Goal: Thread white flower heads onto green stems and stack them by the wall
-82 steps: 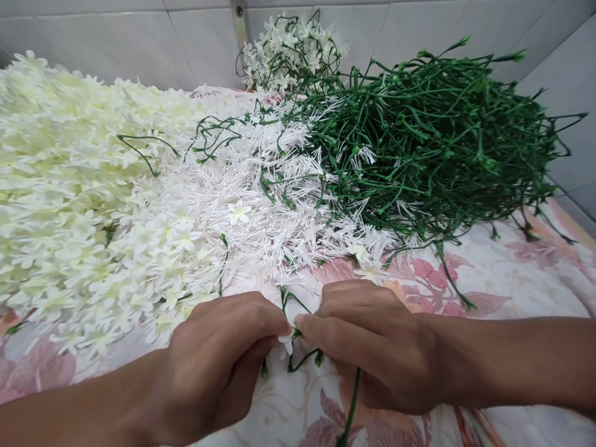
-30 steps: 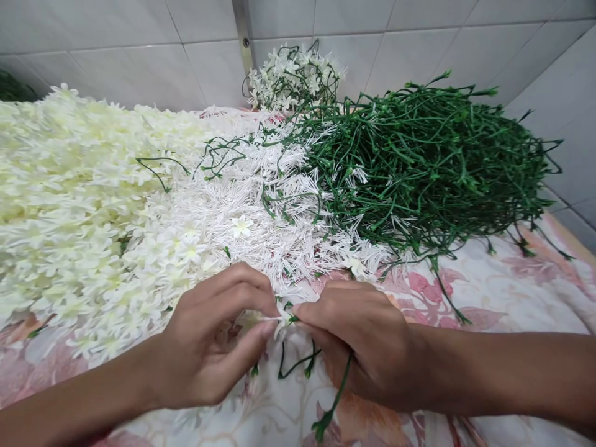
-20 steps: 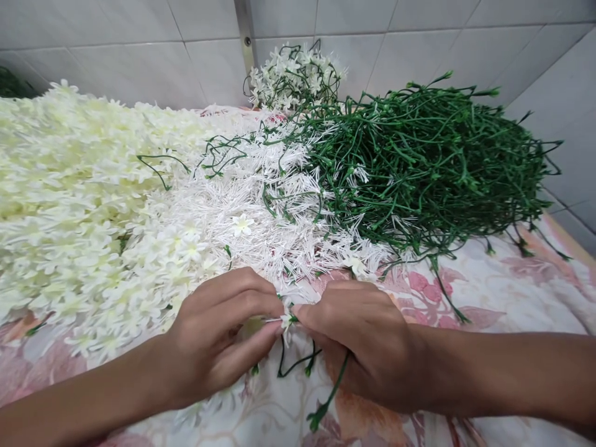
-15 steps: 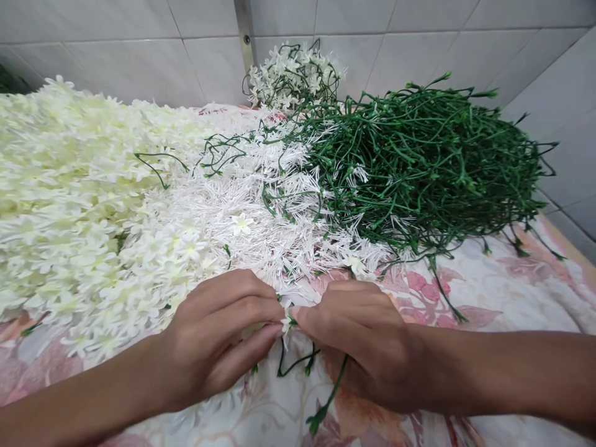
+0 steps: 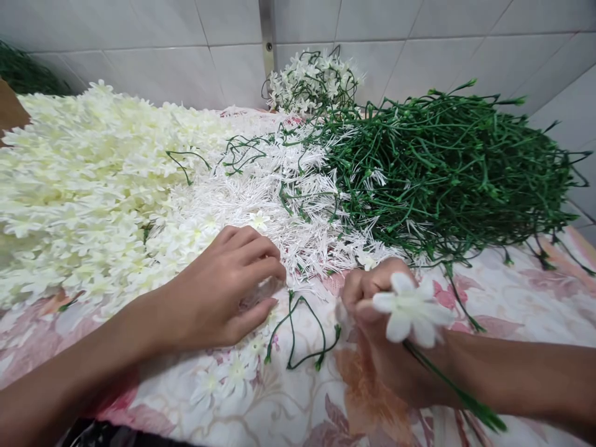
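white flower (image 5: 412,308) on a green stem is held in the closed right hand (image 5: 376,344); the left hand (image 5: 226,288) is open, fingers bent. loose green sprig (image 5: 318,361) lies between them. blossom heap (image 5: 93,186), white stamens (image 5: 242,195) and stem pile (image 5: 465,167) crowd the far side, before tiled wall (image 5: 237,74); patterned cloth (image 5: 279,400) stretches between the forearms.

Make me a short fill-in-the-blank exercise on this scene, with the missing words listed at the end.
1. The large white flower is in the person's ____ hand.
2. The pile of pale flowers fills the picture's ____ side.
3. The thin strands heaped in the middle are coloured ____.
4. The wall behind the heaps is covered with ____.

Missing words: right; left; white; tiles.
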`<state>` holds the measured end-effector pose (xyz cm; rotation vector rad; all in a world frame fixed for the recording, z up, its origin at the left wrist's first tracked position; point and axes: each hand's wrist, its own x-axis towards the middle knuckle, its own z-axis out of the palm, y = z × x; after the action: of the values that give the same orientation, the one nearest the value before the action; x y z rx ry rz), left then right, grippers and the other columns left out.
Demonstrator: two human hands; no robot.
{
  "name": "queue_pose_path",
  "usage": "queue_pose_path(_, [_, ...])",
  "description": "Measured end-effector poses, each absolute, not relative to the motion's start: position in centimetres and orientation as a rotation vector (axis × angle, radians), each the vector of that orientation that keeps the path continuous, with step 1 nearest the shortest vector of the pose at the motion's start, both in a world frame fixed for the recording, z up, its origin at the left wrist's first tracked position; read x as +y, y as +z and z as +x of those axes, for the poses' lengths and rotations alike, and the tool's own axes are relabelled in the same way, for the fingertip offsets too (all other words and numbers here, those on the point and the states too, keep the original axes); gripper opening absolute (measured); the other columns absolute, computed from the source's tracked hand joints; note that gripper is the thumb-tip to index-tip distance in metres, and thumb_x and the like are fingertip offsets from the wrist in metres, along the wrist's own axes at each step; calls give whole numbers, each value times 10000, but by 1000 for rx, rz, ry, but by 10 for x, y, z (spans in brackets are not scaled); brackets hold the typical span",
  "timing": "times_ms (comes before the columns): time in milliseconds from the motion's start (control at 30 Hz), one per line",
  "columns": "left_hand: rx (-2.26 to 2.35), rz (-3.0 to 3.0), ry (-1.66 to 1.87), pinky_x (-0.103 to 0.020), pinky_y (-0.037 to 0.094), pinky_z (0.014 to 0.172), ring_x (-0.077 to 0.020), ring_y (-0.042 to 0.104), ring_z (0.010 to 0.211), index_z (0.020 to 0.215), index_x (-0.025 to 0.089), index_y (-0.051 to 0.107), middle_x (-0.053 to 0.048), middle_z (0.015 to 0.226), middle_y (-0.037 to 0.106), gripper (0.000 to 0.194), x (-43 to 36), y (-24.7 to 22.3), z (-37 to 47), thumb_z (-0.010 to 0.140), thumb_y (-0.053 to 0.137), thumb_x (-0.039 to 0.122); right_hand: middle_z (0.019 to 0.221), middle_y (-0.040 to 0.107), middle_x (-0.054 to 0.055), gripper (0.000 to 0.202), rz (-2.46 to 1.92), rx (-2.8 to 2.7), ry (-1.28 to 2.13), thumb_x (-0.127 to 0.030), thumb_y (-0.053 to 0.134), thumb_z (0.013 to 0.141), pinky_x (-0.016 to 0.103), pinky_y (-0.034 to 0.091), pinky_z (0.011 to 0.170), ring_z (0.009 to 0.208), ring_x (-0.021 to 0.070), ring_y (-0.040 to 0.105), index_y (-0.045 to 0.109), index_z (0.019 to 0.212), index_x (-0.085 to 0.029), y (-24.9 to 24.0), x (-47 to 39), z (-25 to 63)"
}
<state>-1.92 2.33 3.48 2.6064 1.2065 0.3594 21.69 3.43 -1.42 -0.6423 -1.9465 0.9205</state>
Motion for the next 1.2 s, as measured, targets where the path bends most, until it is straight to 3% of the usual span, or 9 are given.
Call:
queue_pose_path(100, [1227,2602,397,-407,324,837,-242,474,926,924,175,583,-66,946,597,117,22,36,-20,841,506,142,658,418,-48,245,-650,-1950,957,-71,496,817,273,350,482,519,129,437,330,816,-251,-9,36,215])
queue_pose_path(200, [1198,2585,375,-400,314,827,-241,464,916,881,185,570,-54,925,584,93,21,44,-26,833,503,143,607,358,-58,318,-628,-1954,907,-53,531,802,261,318,474,510,108,397,289,707,-236,-5,38,213])
queue_pose_path(300, [1147,2578,205,-396,311,846,-248,466,932,917,215,586,-35,957,584,118,21,52,-31,802,576,192,563,353,-57,335,-572,-1979,896,-102,513,872,267,306,472,487,100,388,286,660,-227,-4,38,213])
queue_pose_path(467, [1046,2590,64,-420,279,931,-246,467,1005,1030,283,604,-14,1064,585,291,22,50,-31,788,578,124,559,421,-37,296,-605,-1993,896,-193,480,934,275,288,442,474,107,428,371,661,-219,-3,37,216])
queue_pose_path(633, [1030,2594,134,-444,275,963,-235,479,1005,957,265,634,-22,1034,604,134,22,45,-30,882,539,207,567,433,-34,289,-632,-2001,882,-190,462,940,272,303,450,479,109,449,390,661,-214,-4,37,215])
queue_pose_path(800, [1045,2537,184,-425,321,964,-248,482,1079,1065,250,598,-37,1094,600,196,24,51,-35,885,546,196,551,405,-42,306,-586,-2024,894,-219,468,949,263,304,450,475,107,431,353,666,-220,-4,37,216])
queue_pose_path(1000, [1205,2618,583,-393,332,852,-206,519,893,961,208,628,-32,899,634,94,26,38,-26,933,538,207,592,455,-27,415,-729,-1908,896,-452,366,1009,267,327,470,490,106,425,354,667,-218,-1,32,218])
queue_pose_path(1200, [1266,2734,501,-409,302,845,-235,489,939,1029,218,666,-59,987,643,155,23,16,-6,937,553,272,587,459,-27,388,-665,-1942,903,-428,360,1017,277,323,476,492,111,439,354,689,-223,0,33,217])
